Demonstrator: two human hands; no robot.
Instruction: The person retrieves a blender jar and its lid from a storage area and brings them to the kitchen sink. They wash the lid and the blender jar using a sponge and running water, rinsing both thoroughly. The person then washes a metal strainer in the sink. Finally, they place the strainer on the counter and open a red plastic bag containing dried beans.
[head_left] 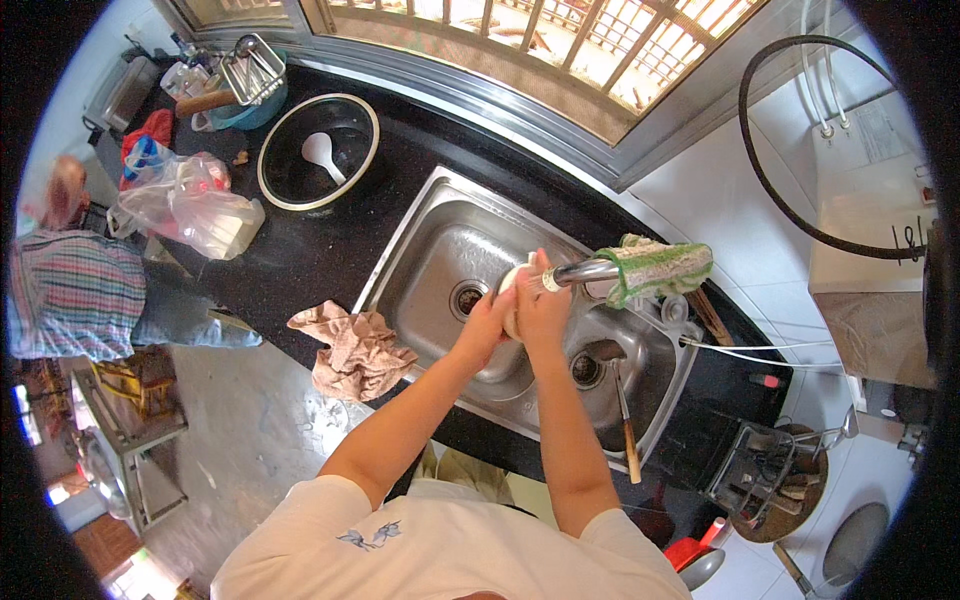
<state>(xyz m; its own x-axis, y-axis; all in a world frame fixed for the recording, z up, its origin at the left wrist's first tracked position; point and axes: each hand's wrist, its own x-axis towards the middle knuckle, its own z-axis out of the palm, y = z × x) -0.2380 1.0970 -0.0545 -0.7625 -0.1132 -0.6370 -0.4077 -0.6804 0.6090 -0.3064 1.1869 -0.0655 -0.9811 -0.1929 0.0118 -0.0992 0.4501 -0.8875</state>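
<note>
Both my hands meet over the double steel sink [402, 280], just under the end of a chrome faucet [590, 272]. My left hand [485, 325] and my right hand [541, 312] are closed around a whitish, round-edged dish [513, 292]. Fingers cover much of it, so its full shape is hidden. Over the faucet hangs a cloth with green edging [660, 271]. A turner with a wooden handle [631, 450] leans in the smaller right basin, its handle over the front rim. To the left, a crumpled pinkish-brown cloth [355, 352] lies at the counter's front edge.
On the black counter at left stand a dark round basin [374, 150] with a white rice paddle [322, 156] inside, and plastic bags [205, 205]. Another person in a plaid shirt [78, 290] is at far left. A utensil rack [752, 465] stands at right, below a dark hose [750, 130].
</note>
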